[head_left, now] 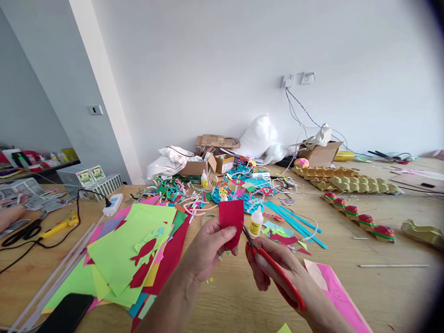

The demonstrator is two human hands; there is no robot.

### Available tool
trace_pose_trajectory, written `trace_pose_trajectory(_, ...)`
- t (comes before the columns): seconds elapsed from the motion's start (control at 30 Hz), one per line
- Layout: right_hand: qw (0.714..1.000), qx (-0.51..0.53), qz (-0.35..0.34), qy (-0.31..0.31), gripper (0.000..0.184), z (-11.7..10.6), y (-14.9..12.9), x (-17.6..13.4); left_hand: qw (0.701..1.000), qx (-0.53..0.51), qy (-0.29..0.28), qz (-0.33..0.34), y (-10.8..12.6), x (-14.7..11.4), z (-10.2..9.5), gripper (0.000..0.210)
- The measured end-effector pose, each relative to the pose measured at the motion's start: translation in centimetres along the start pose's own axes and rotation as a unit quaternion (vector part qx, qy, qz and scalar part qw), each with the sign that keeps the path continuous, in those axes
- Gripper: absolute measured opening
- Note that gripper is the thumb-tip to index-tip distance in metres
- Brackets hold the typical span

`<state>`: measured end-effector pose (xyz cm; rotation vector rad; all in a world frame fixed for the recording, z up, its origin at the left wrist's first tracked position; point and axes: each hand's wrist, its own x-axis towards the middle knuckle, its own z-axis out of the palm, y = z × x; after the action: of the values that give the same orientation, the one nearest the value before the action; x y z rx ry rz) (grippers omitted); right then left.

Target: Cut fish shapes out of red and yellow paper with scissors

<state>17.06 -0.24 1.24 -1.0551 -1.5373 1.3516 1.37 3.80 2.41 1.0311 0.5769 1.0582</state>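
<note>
Pinched in my left hand (210,243) is a piece of red paper (231,213), held upright above the table. My right hand (277,259) grips a pair of red-handled scissors (282,280). Their blade tips point up at the right edge of the red paper; whether they touch it I cannot tell. Just behind the blades stands a glue bottle (256,221) with a yellow label. On the left, a red fish cutout (144,252) lies over green cutouts on a stack of coloured paper (118,252).
Pink paper (342,296) lies near my right forearm, a black phone (67,313) at front left. A yellow glue gun (60,225) with its cord and a power strip (113,204) sit left. Painted egg-carton strips (359,216) stand right. Another person's hand (14,215) shows at far left.
</note>
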Motion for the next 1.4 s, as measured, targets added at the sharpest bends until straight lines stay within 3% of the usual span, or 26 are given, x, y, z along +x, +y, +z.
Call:
trace_pose_trajectory(0.23,0.997,0.070,-0.010,-0.023,0.042,0.2,0.7,0.0,1.000,0.026,-0.007,0.009,0.0,0.0,0.0,0.021)
trace_pose_trajectory(0.73,0.998,0.060,-0.003,-0.023,0.039,-0.4,1.0,0.1,0.998,0.054,-0.011,0.012,-0.3,0.2,0.0,0.021)
trace_pose_trajectory(0.97,0.993,0.101,-0.036,-0.046,0.037,-0.6,2.1,0.3,0.999,0.043,0.007,-0.012,-0.4,0.3,-0.4,0.028)
trace_pose_trajectory(1.13,0.991,0.104,-0.038,-0.080,0.034,-0.9,2.2,0.1,0.995,0.094,-0.011,0.014,-0.3,0.3,-0.3,0.025)
trace_pose_trajectory(1.4,0.991,0.113,-0.044,-0.058,0.035,-0.9,2.5,0.4,0.990,0.133,-0.011,0.038,-0.2,0.1,0.0,0.024)
